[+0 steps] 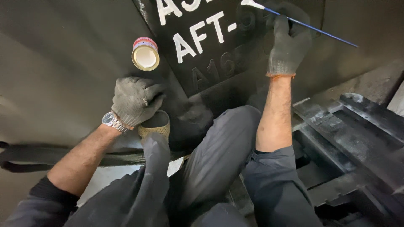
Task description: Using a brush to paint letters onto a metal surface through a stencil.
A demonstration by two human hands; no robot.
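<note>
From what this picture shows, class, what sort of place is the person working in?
Probably an industrial yard or workshop. White stencil-style lettering is being painted on a dark metal surface with a thin brush in the gloved right hand; a small paint tin and grimy steel framing are nearby.

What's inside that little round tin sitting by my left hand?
The tin shows a creamy white fill, likely paint, reaching near its rim. How deep it goes, and the tin's bottom, are hidden beneath that surface.

Paint tin (left) near lettering
</note>
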